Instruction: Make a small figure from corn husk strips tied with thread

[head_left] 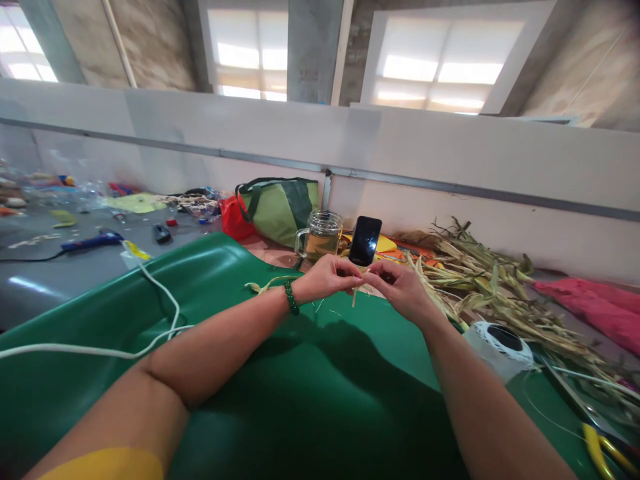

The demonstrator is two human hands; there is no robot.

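Note:
My left hand, with a green bead bracelet at its wrist, pinches a thin pale strip of dried husk. Fingertips nearly touching it, my right hand is closed in a pinch on the same strip. One end of the strip hangs below the fingers; the rest is hidden by them. Under both hands lies a green mat. Just behind them a black phone stands upright. Another pale husk piece rests on the mat left of my left wrist.
A glass mug of liquid and a green bag stand behind. Dried husks pile up at right, near a white spool and yellow-handled scissors. A white cable crosses the mat; a blue glue gun lies left.

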